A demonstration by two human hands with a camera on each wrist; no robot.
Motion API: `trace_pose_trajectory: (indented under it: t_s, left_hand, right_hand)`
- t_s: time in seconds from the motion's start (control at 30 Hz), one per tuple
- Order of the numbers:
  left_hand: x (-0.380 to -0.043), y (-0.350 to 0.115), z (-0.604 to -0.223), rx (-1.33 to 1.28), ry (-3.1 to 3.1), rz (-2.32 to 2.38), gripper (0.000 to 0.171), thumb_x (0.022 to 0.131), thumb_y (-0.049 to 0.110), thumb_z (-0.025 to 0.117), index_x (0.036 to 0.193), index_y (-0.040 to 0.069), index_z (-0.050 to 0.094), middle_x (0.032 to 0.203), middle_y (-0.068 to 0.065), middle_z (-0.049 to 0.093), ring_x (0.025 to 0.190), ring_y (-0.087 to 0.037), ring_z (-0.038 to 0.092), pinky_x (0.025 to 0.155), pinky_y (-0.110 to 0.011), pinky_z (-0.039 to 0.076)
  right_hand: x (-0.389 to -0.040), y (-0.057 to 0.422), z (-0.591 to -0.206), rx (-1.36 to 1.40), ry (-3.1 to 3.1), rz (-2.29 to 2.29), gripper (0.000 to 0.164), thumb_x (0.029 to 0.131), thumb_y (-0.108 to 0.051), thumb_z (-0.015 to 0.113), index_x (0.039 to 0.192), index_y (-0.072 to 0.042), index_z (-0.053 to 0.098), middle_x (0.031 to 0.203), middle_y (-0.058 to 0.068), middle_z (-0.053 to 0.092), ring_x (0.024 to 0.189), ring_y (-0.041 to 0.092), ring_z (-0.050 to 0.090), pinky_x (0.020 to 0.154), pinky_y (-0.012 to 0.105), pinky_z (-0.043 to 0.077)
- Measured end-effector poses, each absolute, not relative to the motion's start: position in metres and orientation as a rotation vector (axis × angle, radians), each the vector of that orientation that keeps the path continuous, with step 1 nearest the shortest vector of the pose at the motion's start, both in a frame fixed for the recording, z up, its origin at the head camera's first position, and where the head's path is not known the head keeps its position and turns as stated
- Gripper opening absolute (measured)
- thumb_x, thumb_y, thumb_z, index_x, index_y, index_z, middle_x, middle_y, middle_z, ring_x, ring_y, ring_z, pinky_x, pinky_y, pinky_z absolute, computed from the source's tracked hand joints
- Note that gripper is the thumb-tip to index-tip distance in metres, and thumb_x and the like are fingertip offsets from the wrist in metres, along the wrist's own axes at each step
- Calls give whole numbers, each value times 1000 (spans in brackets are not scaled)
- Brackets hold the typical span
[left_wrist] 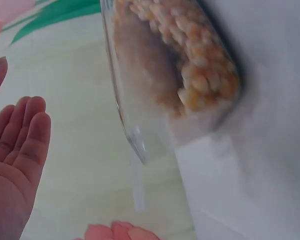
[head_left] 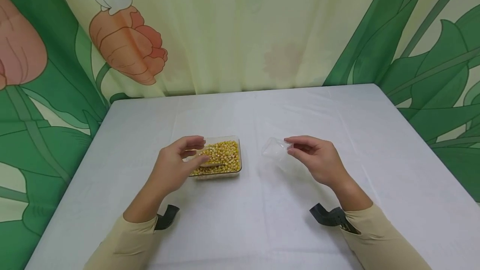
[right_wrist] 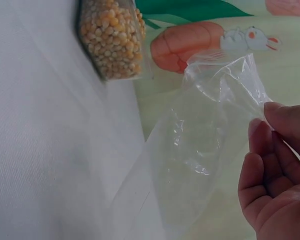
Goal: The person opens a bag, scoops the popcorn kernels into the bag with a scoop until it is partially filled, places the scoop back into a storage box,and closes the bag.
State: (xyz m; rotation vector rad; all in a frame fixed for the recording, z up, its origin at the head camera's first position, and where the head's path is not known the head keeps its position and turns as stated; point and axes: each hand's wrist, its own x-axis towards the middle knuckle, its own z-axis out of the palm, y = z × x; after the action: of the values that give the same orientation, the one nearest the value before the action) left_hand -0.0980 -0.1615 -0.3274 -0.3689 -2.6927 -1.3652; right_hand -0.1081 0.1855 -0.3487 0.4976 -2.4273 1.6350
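A clear rectangular container (head_left: 235, 171) filled with yellow corn kernels (head_left: 225, 153) stands on the table, left of the middle. My left hand (head_left: 174, 162) hovers over its left end, fingers spread from the thumb and nothing between them. In the left wrist view the fingers (left_wrist: 21, 131) are fairly straight, apart from the container wall. A thin pale strip (head_left: 212, 164) lies among the kernels near the thumb. To the right, my right hand (head_left: 315, 157) pinches a clear plastic bag (head_left: 275, 149) by its edge between thumb and fingers. The bag (right_wrist: 190, 145) hangs limp and see-through in the right wrist view.
A white cloth (head_left: 232, 220) covers the table. Behind it hangs a curtain (head_left: 240, 32) printed with leaves, flowers and a rabbit. Each wrist carries a black strap-like mount (head_left: 330, 216) near the beige sleeve (head_left: 378, 232).
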Motion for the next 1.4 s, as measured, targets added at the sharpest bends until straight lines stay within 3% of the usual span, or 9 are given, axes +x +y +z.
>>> trace_pose_trajectory:
  t_s: [0.27,0.63,0.9,1.17,1.4]
  left_hand:
    - [-93,-198,-339,-239,-2709,-1179,39,89,8,77,126,1,64,121,-14,68,112,-31,62,98,-47,51]
    - [-101,-228,-351,40,-2953,-1231,50,97,18,68,142,3,51,136,-21,57,123,-40,56,99,-51,49]
    - [-111,-230,-362,61,-3034,-1319,50,99,19,66,144,6,50,138,-16,57,121,-33,58,95,-48,53]
    - [-118,-225,-366,147,-3045,-1491,49,98,27,67,142,9,53,129,-14,61,105,-25,67,97,-49,51]
    - [-120,-225,-369,146,-3006,-1579,41,100,22,64,137,5,58,123,-13,64,106,-23,67,96,-43,53]
  right_hand:
    - [-113,179,-351,487,-2443,1638,25,89,3,73,114,2,73,102,14,72,85,5,66,77,17,55]
    - [-122,170,-359,476,-2455,1698,23,89,2,73,112,3,73,100,15,72,84,7,66,77,19,56]
    - [-125,163,-361,458,-2452,1748,22,89,2,73,112,3,73,100,14,72,85,8,66,77,20,55]
    - [-127,155,-363,455,-2470,1780,23,89,0,74,112,3,74,108,15,72,91,7,66,81,19,55]
    - [-127,148,-364,440,-2539,1740,24,90,-2,73,114,0,74,112,12,72,96,17,67,82,20,55]
